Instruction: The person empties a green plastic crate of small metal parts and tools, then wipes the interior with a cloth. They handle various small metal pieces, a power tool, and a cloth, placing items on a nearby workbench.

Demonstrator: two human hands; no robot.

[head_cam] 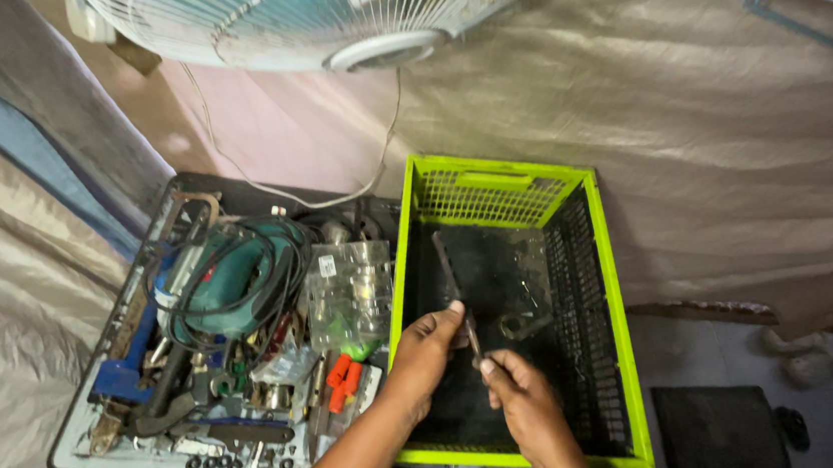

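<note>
A grey-brown tarpaulin drapes the whole background, and a white fan hangs over the top edge of the view. Below it stands a lime-green plastic crate with black mesh walls, just beside the right edge of a dark tool tray crammed with gear. In that tray a teal power drill lies wound in its black cable toward the far left corner, a clear plastic parts box sits against the right edge next to the crate, and orange-handled tools lie nearer the front edge.

Both hands reach into the crate from its near edge. The left hand has its grip narrow, thumb and fingers pinched on a thin dark metal tool that slants up over the crate's black floor. The right hand pinches the same tool's lower end. A metal ring-ended piece lies on the crate floor just right of the hands.
</note>
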